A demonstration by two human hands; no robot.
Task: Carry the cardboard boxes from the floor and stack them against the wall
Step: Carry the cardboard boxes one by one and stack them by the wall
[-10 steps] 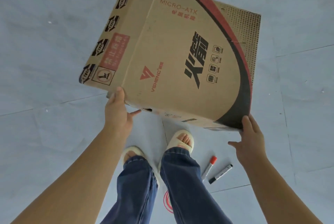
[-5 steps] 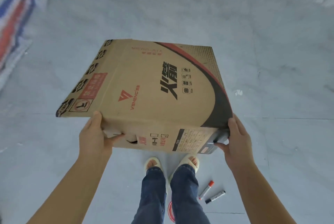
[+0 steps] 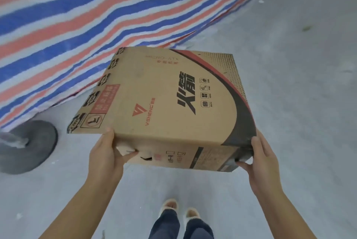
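A brown cardboard box (image 3: 164, 94) with red and black print hangs in the air in front of me, its printed face up. My left hand (image 3: 105, 156) grips the near left corner, thumb on the near side face and fingers wrapped under the edge. My right hand (image 3: 261, 158) grips the near right corner, fingers over the top edge and thumb against the side. No other box shows.
A red, white and blue striped tarp (image 3: 96, 7) covers the upper left, its edge running diagonally over the grey floor (image 3: 299, 84). A dark grey round base (image 3: 32, 144) lies at the left. My feet (image 3: 180, 211) stand below the box.
I have lifted the box and turned left with it. The striped tarp and the round base have come into view, and the two markers on the floor have dropped out of sight.
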